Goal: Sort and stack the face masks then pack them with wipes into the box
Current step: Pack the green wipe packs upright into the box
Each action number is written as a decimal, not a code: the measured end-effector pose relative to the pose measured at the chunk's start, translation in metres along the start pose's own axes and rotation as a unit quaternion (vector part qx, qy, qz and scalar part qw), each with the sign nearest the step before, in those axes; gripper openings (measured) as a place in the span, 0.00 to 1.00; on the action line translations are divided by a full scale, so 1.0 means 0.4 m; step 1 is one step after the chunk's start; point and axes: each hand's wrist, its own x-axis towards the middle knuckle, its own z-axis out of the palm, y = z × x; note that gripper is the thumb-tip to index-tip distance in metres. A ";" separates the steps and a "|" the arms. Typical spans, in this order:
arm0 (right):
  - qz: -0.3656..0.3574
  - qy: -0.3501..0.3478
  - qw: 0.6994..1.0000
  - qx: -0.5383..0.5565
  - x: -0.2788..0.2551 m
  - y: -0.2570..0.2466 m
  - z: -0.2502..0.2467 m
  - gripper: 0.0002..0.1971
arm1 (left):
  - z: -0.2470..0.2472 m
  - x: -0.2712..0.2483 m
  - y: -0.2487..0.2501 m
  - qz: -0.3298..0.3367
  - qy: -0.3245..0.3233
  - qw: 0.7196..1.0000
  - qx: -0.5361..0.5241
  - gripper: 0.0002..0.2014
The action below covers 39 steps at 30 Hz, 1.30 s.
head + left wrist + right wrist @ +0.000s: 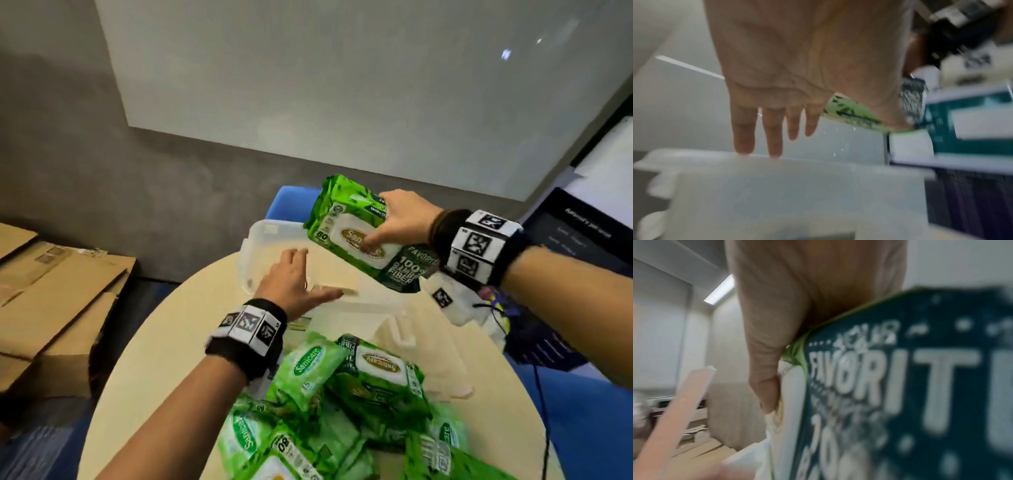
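Observation:
A clear plastic box [260, 236] stands on the round beige table [164, 342]. My left hand [308, 277] is open, its straight fingers reaching over the box's near rim; the left wrist view shows the fingertips [744, 142] above the box wall [777, 186]. My right hand [394, 222] grips a green Sanicare wipes pack [346, 226] tilted in the air over the box's right side, thumb on its white flap. In the right wrist view the thumb [766, 386] presses the pack [900, 386]. More green wipes packs [342, 404] lie heaped near me. No face masks are clearly visible.
A translucent lid [411, 339] lies on the table right of the heap. A white bundle with a marker tag [459, 308] sits at the table's right edge. A blue chair [291, 198] is behind the table, cardboard boxes [58, 298] on the left, a dark screen [575, 226] on the right.

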 end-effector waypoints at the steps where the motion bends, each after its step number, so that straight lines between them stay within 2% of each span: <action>1: 0.031 -0.013 0.999 0.000 0.047 -0.008 0.012 0.24 | 0.016 0.007 -0.027 -0.021 -0.050 0.996 0.073 0.50; 3: 0.092 -0.040 0.995 0.001 0.130 -0.016 0.045 0.25 | 0.038 0.009 -0.060 -0.024 -0.117 0.974 0.194 0.45; 6: 0.164 -0.082 0.983 -0.006 0.233 -0.026 0.102 0.26 | 0.054 0.018 -0.090 -0.002 -0.109 0.950 0.292 0.32; 8: 0.199 -0.121 0.972 -0.024 0.273 -0.024 0.133 0.23 | 0.066 0.018 -0.094 -0.005 -0.094 0.945 0.312 0.29; 12: 0.250 -0.257 0.933 -0.034 0.329 -0.015 0.193 0.12 | 0.073 0.010 -0.095 -0.010 -0.090 0.944 0.317 0.25; 16: 0.265 -0.344 0.897 -0.079 0.364 0.001 0.249 0.16 | 0.065 0.000 -0.092 -0.009 -0.098 0.947 0.306 0.22; 19: 0.269 -0.373 0.882 -0.103 0.392 0.021 0.291 0.28 | 0.063 -0.001 -0.092 -0.011 -0.103 0.951 0.290 0.17; 20: 0.268 -0.376 0.880 -0.115 0.399 0.023 0.305 0.28 | 0.063 -0.002 -0.092 -0.010 -0.103 0.952 0.288 0.16; 23: 0.264 -0.373 0.875 -0.163 0.403 0.032 0.342 0.19 | 0.068 -0.002 -0.092 -0.010 -0.108 0.955 0.277 0.16; 27: 0.263 -0.377 0.864 -0.205 0.413 0.053 0.397 0.22 | 0.074 0.003 -0.099 -0.007 -0.108 0.958 0.266 0.15; 29: 0.281 -0.390 0.859 -0.177 0.428 0.073 0.410 0.30 | 0.079 0.008 -0.106 -0.006 -0.099 0.961 0.259 0.15; 30: 0.289 -0.400 0.855 -0.163 0.431 0.076 0.409 0.31 | 0.080 0.010 -0.106 -0.009 -0.098 0.961 0.257 0.15; 32: 0.291 -0.408 0.847 -0.174 0.427 0.081 0.407 0.24 | 0.084 0.008 -0.108 -0.017 -0.096 0.962 0.257 0.15; 34: 0.257 -0.399 0.854 -0.212 0.426 0.084 0.402 0.21 | 0.082 0.005 -0.103 -0.023 -0.098 0.962 0.253 0.17; 36: 0.193 -0.377 0.870 -0.252 0.429 0.084 0.397 0.19 | 0.075 0.004 -0.099 -0.030 -0.116 0.961 0.248 0.18; 39: 0.127 -0.338 0.865 -0.348 0.424 0.077 0.396 0.33 | 0.064 0.002 -0.092 -0.032 -0.126 0.959 0.251 0.19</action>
